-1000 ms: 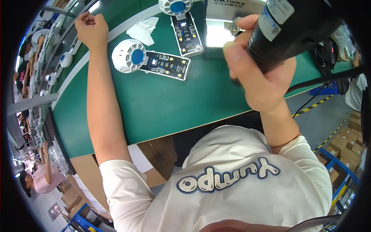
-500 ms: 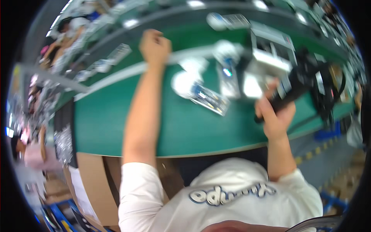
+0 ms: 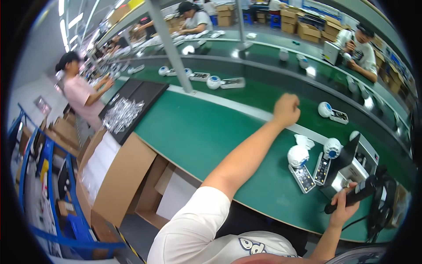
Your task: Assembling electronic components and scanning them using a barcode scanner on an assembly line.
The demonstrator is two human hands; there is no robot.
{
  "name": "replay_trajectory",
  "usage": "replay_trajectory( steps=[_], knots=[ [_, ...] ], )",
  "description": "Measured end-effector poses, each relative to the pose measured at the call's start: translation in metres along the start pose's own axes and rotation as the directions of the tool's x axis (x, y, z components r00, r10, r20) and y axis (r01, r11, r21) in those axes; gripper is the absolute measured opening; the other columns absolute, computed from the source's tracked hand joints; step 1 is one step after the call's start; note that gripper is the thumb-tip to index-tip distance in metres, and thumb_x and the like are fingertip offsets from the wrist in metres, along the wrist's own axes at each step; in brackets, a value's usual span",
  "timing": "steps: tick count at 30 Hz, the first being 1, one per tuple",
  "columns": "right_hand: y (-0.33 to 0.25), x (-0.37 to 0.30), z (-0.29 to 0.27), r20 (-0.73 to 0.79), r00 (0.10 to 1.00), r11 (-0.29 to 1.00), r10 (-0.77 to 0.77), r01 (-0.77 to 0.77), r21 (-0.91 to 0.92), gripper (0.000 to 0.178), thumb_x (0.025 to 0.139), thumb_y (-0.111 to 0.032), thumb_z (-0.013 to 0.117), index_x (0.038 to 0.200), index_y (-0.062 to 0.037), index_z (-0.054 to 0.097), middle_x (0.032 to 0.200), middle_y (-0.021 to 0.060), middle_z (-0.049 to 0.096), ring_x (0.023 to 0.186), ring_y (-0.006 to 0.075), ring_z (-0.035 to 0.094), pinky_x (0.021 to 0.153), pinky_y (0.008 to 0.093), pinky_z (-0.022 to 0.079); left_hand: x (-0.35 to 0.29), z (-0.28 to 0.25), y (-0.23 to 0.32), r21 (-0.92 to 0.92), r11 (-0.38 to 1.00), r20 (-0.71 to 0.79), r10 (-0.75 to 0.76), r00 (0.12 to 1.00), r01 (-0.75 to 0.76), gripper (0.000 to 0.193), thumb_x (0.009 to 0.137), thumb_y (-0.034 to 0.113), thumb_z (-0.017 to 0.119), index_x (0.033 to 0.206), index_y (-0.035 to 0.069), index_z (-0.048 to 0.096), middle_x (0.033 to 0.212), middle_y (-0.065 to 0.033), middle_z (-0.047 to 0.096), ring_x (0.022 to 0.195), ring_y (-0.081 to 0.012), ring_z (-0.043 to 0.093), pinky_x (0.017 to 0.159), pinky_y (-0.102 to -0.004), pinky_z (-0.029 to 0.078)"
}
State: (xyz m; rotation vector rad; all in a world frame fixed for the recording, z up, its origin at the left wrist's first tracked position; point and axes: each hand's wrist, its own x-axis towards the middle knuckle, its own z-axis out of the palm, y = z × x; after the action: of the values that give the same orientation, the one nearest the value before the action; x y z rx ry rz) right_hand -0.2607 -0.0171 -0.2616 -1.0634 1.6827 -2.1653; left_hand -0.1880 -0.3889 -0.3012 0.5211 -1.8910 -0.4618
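My right hand [image 3: 344, 210], at the right of the bench, is wrapped round a black electric screwdriver [image 3: 361, 191] with a dark cable. My left hand [image 3: 286, 110] reaches over the far green belt with its fingers curled; whatever they may hold is hidden. Between my hands lie two white round-headed devices with flat open housings, a nearer one [image 3: 299, 155] and one beside the machine [image 3: 332, 148]. Their boards show. A small crumpled white piece [image 3: 303, 141] lies behind the nearer device. Another such device [image 3: 325, 109] lies on the belt, right of my left hand.
A metal box-like machine [image 3: 366, 159] stands at the right end of the green bench [image 3: 193, 127]. At the left are a black tray [image 3: 151, 90] of silvery packets and an open carton [image 3: 118, 176]. A grey post [image 3: 169, 48] rises beyond the bench. Several people work along the lines.
My view has swung left and up, bringing the tray, carton and co-workers into sight. My right hand still grips the screwdriver. My left hand remains curled over the belt.
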Motion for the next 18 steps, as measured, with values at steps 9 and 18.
replay_trajectory(
  steps=[9,18],
  knots=[
    [0.005,0.005,0.0,0.062,0.998,0.999,-0.024,0.025,-0.021,0.035,0.097,-0.008,0.06,0.127,0.004,0.047,0.079,0.0034,0.05,0.057,0.0078,0.045,0.055,0.0223,0.037,0.012,0.004,-0.011,-0.037,0.998,-0.013,0.041,0.999,-0.042,0.014,0.071,-0.004,0.057,0.08,0.005,0.05,0.077,-0.0128,0.052,0.079,-0.0346,0.052,0.065,-0.0457,0.043],
    [0.001,0.006,-0.001,0.073,0.996,0.995,-0.047,0.053,-0.081,0.034,0.1,-0.012,0.057,0.128,0.0051,0.046,0.077,0.0028,0.048,0.061,0.0077,0.044,0.058,0.0232,0.037,0.006,0.006,-0.015,0.004,0.997,0.013,0.071,0.997,-0.071,0.014,0.071,-0.004,0.057,0.079,0.004,0.049,0.081,-0.0127,0.053,0.083,-0.0345,0.051,0.07,-0.0457,0.043]
  ],
)
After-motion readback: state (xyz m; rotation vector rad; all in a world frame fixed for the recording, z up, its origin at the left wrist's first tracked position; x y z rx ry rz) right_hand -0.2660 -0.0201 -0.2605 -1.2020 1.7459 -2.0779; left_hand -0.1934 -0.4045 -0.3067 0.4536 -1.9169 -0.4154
